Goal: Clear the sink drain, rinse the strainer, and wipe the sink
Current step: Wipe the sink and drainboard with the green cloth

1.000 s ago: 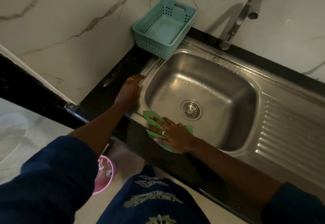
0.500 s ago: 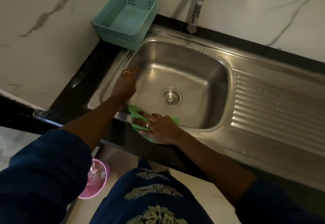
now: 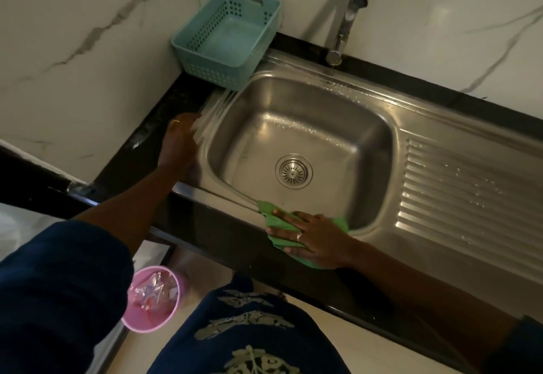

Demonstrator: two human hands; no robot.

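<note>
A steel sink (image 3: 364, 135) is set in a black counter, and its round strainer (image 3: 293, 171) sits in the drain. A green cloth (image 3: 277, 220) lies on the sink's front rim. My right hand (image 3: 311, 238) presses flat on that cloth with fingers spread. My left hand (image 3: 179, 144) rests on the sink's left rim, fingers pointing away from me, holding nothing. The basin looks wet, with drops along its back wall.
A teal plastic basket (image 3: 202, 53) stands at the sink's back left corner against the marble wall. The tap (image 3: 346, 18) rises behind the basin. A ribbed drainboard (image 3: 470, 197) lies to the right. A pink bin (image 3: 152, 297) with wrappers stands on the floor below.
My right hand has slid the green cloth to the right along the front rim. My left hand stays on the left rim. The camera view shifted.
</note>
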